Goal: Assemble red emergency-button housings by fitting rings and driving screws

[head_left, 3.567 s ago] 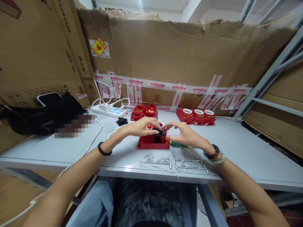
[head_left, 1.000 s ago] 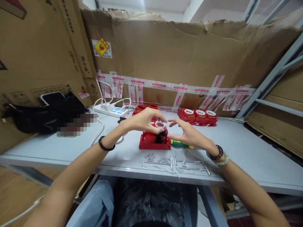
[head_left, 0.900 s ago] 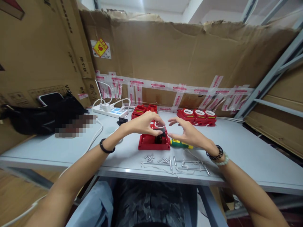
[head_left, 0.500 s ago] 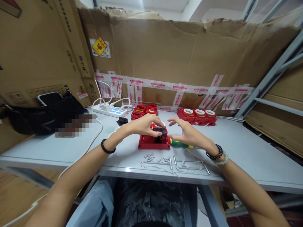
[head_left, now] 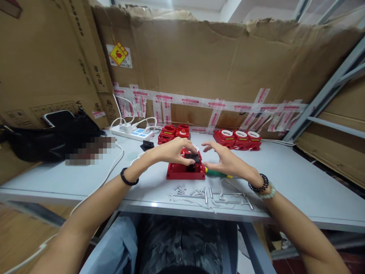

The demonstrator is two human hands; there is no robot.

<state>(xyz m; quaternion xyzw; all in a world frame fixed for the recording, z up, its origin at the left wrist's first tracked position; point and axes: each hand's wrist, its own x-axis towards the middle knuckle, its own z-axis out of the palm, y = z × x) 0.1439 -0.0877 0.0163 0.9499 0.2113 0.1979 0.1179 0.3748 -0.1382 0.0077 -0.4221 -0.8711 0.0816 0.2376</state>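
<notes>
A red plastic housing (head_left: 176, 175) with an open tray-like front sits on the table before me. My left hand (head_left: 178, 150) is over its back part, thumb and fingers closed about a small black piece (head_left: 194, 156). Part of a white ring shows behind those fingers. My right hand (head_left: 224, 158) hovers at the housing's right side, thumb and fingers spread with nothing between them. Just below it lies a screwdriver with a green and yellow handle (head_left: 215, 172), partly covered by the hand. Several silver screws (head_left: 180, 189) and thin metal rods (head_left: 228, 194) lie near the table's front edge.
More red housings stand at the back, one group (head_left: 167, 135) left of centre and another with white rings (head_left: 238, 140) to the right. A white power strip (head_left: 132, 132), a black folded piece (head_left: 147, 145) and a black bag (head_left: 54, 139) are on the left. Cardboard (head_left: 185, 61) walls the back.
Both hands keep nearly the same pose over the housing. The view has shifted very slightly; nothing else visibly moves.
</notes>
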